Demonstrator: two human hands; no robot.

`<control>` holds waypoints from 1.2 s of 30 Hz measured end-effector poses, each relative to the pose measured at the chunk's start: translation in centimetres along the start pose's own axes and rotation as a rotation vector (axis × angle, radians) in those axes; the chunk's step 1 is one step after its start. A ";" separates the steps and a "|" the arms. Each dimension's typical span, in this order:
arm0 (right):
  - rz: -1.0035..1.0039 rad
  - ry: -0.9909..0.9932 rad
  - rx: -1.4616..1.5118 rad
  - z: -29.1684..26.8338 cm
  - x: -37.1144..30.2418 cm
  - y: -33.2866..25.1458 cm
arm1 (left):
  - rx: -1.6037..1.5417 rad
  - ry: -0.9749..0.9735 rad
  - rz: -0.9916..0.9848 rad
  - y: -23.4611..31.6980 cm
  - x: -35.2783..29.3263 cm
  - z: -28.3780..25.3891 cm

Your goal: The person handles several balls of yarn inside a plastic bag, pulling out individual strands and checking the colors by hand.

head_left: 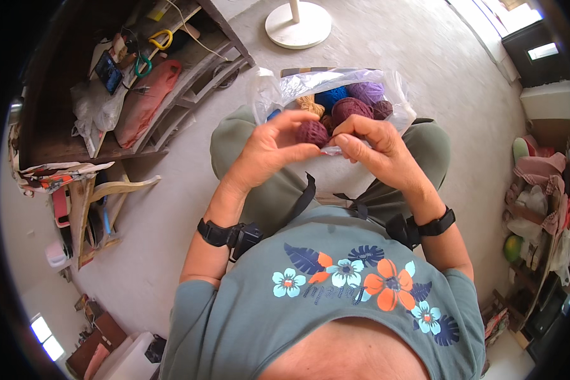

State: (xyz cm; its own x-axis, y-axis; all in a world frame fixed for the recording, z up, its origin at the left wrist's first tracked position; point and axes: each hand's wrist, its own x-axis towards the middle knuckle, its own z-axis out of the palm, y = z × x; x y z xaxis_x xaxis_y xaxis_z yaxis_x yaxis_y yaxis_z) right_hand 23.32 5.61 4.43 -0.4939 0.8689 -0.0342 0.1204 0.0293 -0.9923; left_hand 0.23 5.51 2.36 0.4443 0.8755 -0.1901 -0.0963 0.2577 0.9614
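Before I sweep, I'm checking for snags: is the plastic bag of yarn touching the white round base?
Apart. The head view shows grey floor between the plastic bag and the white round base.

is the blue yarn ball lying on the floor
No, the blue yarn ball sits in the clear plastic bag, beside the purple yarn ball.
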 end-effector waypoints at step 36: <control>0.000 0.057 0.083 -1.3 1.1 -0.4 | 0.197 -0.122 0.063 0.7 0.7 1.5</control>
State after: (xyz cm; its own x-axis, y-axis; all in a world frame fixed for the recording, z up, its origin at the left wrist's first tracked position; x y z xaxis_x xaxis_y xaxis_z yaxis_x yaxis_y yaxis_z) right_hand 23.79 7.21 4.95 -0.4442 0.8954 -0.0295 0.0475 -0.0094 -0.9988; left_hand 1.77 5.72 3.23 0.5485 0.8283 -0.1146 0.0434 0.1087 0.9931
